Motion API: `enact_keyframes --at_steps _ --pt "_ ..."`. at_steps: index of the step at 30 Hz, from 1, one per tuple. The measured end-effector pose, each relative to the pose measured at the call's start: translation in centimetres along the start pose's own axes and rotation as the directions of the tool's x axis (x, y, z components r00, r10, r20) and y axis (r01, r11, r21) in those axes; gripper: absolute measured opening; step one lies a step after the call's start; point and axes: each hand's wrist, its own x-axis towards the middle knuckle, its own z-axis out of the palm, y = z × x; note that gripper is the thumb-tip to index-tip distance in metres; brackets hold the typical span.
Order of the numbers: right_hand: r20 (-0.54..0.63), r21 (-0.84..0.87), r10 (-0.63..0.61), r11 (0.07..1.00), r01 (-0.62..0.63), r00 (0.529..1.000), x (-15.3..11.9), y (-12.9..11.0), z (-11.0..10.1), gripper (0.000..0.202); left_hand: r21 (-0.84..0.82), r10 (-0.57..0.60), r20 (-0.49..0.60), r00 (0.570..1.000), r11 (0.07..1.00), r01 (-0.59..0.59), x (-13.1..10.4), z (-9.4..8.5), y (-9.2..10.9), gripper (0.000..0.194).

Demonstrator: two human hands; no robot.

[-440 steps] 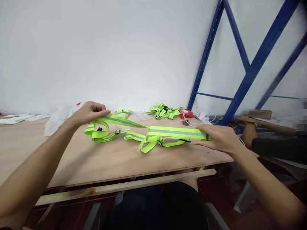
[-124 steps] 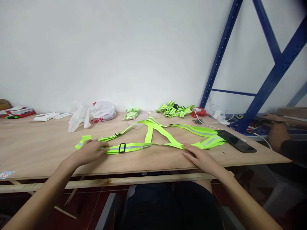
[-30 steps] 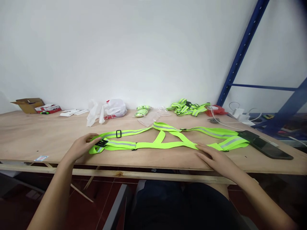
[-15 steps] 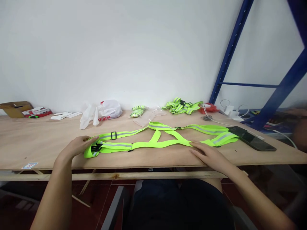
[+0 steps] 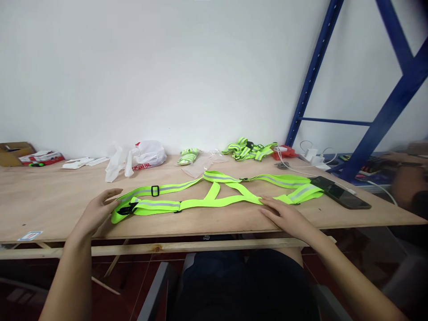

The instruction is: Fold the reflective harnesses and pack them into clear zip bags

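Note:
A neon green harness point(image 5: 214, 203) of reflective straps is spread flat along the wooden table point(image 5: 217, 223). Its left end, with a black buckle point(image 5: 129, 208), lies beside my left hand point(image 5: 99, 211). That hand is open at the strap's edge, fingers apart. A black slider point(image 5: 155, 191) sits on the upper strap. My right hand point(image 5: 282, 215) rests open, its fingertips on the lower strap right of the middle. Under the harness's right end, or against it, lies a black phone point(image 5: 344, 194).
Along the wall are a cardboard box point(image 5: 15, 154), a white plastic bag point(image 5: 150, 154), a bagged green bundle point(image 5: 188, 157), a heap of green straps point(image 5: 249, 149) and white chargers point(image 5: 312, 156). A blue rack point(image 5: 384, 116) stands right, near another person's blurred arm point(image 5: 406, 178).
The view has turned slightly right. My left hand has come away from the strap's left end, its fingers lifting apart. My right hand stays in place on the strap.

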Motion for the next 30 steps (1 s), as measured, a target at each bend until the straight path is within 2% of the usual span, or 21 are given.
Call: enact_keyframes --at_steps 3,6,10,14,16,23,30 --pt "0.003 0.005 0.002 1.000 -0.002 1.000 0.0 0.0 0.0 0.052 -0.277 -0.101 -0.088 0.991 0.958 0.073 -1.0 1.0 -0.4 0.056" --pt "0.011 0.004 0.008 1.000 -0.008 1.000 0.1 0.0 0.0 0.053 -0.333 -0.105 -0.115 0.988 0.941 0.061 -1.6 1.6 -0.5 0.064" --pt "0.019 0.004 0.012 1.000 -0.012 1.000 0.1 -0.1 0.0 0.055 -0.143 -0.105 -0.094 0.990 0.985 0.091 -1.7 1.9 0.0 0.057" --pt "0.011 0.001 0.009 1.000 -0.009 1.000 0.1 -0.1 0.0 0.054 0.110 -0.122 -0.195 0.973 0.983 0.145 -1.6 2.1 0.3 0.045" --pt "0.008 -0.010 0.009 1.000 -0.008 1.000 0.0 -0.1 0.0 0.053 0.186 -0.115 -0.221 0.968 0.970 0.158 -1.5 2.3 0.2 0.044" --pt "0.023 -0.032 0.019 0.999 -0.018 1.000 0.0 -0.4 -0.1 0.057 0.283 -0.034 -0.259 0.965 0.953 0.109 -1.3 2.8 -0.8 0.040" --pt "0.016 -0.015 -0.001 1.000 0.001 1.000 0.0 -0.4 -0.2 0.054 0.332 -0.105 -0.217 0.971 0.927 0.175 -1.6 2.7 0.3 0.043"
